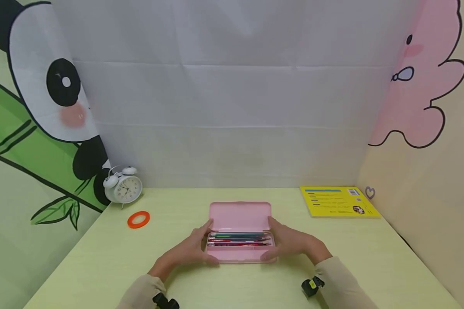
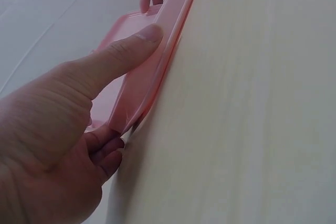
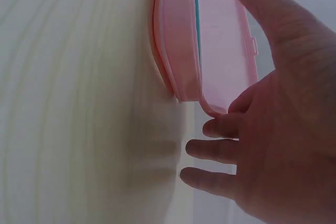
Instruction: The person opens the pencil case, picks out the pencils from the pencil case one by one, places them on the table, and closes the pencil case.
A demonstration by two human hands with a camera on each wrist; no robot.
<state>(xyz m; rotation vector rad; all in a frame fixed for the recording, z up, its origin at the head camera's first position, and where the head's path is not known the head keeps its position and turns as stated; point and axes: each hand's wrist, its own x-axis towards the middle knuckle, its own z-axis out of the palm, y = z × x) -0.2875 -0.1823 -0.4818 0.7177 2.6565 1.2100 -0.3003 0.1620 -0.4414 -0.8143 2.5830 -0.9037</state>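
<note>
A pink pencil case (image 1: 240, 216) lies on the table with its lid raised at the back. Several pencils (image 1: 237, 239) lie side by side in its long compartment, in front of which is a pink strip. My left hand (image 1: 191, 248) holds the case's left end, thumb on the front part; the left wrist view shows its fingers curled at the corner of the case (image 2: 144, 72). At the right end, my right hand (image 1: 291, 241) spans the case between thumb and index finger. In the right wrist view, the other fingers (image 3: 212, 151) stick out past the case.
A white alarm clock (image 1: 126, 189) stands at the back left, with an orange ring (image 1: 138, 219) in front of it. On the back right lies a yellow book (image 1: 338, 202). A white cloth (image 1: 232, 98) hangs behind the table (image 1: 232, 287).
</note>
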